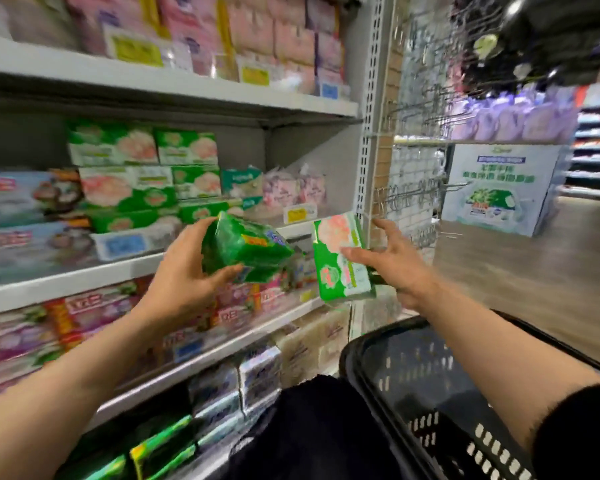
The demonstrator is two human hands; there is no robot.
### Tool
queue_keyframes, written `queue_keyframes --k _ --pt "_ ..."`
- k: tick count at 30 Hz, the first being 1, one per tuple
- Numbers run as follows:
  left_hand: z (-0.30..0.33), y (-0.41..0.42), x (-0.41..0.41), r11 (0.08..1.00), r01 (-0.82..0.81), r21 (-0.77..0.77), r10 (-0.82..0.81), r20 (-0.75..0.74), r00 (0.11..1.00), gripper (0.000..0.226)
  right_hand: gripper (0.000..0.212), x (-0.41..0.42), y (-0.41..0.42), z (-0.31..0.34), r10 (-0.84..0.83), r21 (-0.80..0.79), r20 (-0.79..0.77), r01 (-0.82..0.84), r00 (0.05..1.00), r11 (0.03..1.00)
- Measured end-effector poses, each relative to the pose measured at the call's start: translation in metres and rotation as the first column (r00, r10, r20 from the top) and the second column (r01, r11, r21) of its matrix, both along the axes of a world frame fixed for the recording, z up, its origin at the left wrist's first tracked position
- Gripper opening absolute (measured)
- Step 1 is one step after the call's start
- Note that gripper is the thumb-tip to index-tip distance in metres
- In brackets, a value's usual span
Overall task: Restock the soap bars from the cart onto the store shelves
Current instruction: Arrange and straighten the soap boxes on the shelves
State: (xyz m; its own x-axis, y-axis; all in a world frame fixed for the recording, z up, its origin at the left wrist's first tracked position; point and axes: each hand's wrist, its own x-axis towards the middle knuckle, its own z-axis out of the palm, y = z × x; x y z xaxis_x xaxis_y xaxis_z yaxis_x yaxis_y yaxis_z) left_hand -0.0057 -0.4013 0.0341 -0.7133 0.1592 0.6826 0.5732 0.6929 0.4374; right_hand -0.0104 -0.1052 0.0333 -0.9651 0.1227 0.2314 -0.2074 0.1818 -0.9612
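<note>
My left hand (187,271) grips a green wrapped soap pack (246,249), tilted, in front of the middle shelf (125,268). My right hand (392,261) holds a green and white soap box with a pink flower print (340,258) upright by the shelf's right post, thumb across its front and fingers spread behind it. Matching green flower boxes (142,168) are stacked on the middle shelf just behind both hands. The black cart basket (430,393) sits low at the right under my right forearm.
A perforated white shelf post (369,133) stands right of the boxes, with wire peg hooks (416,195) beyond it. Pink packs fill the top shelf (257,39). Red, white and green packs fill the lower shelves. A display carton (499,188) stands on the aisle floor at right.
</note>
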Motion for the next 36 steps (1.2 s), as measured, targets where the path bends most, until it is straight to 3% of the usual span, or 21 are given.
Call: queue_keyframes --k 6,10,13,18,23,26,30,36 --pt "0.009 -0.072 0.016 0.979 -0.183 0.09 0.191 -0.098 0.977 0.074 0.095 -0.038 -0.08 0.038 0.157 -0.225 -0.062 -0.167 0.986 0.96" --pt "0.007 -0.104 0.021 0.968 -0.206 0.146 0.225 -0.125 0.966 0.07 0.059 -0.058 -0.122 0.054 0.202 -0.323 -0.116 -0.229 0.973 0.918" --pt "0.004 -0.119 0.021 0.954 -0.228 0.195 0.249 -0.093 0.964 0.069 0.051 -0.08 -0.144 0.059 0.141 -0.413 -0.172 -0.202 0.975 0.888" --pt "0.0 -0.142 0.016 0.92 -0.17 0.352 0.172 0.026 0.985 0.069 0.051 -0.112 -0.172 0.061 0.001 -0.424 -0.219 -0.097 0.976 0.9" --pt "-0.001 -0.151 0.006 0.838 -0.157 0.523 0.097 0.14 0.985 0.05 0.055 -0.138 -0.198 0.063 -0.048 -0.518 -0.234 -0.083 0.971 0.852" --pt "-0.007 -0.164 -0.002 0.762 -0.154 0.629 0.007 0.23 0.973 0.067 0.054 -0.159 -0.211 0.068 -0.091 -0.561 -0.244 -0.064 0.965 0.825" --pt "-0.013 -0.178 -0.008 0.745 -0.227 0.628 0.027 0.312 0.95 0.111 0.058 -0.182 -0.225 0.055 -0.088 -0.388 -0.256 -0.019 0.963 0.921" --pt "-0.019 -0.179 -0.008 0.757 -0.212 0.618 0.018 0.304 0.952 0.101 0.039 -0.201 -0.209 0.03 -0.138 -0.003 -0.318 0.144 0.938 0.99"
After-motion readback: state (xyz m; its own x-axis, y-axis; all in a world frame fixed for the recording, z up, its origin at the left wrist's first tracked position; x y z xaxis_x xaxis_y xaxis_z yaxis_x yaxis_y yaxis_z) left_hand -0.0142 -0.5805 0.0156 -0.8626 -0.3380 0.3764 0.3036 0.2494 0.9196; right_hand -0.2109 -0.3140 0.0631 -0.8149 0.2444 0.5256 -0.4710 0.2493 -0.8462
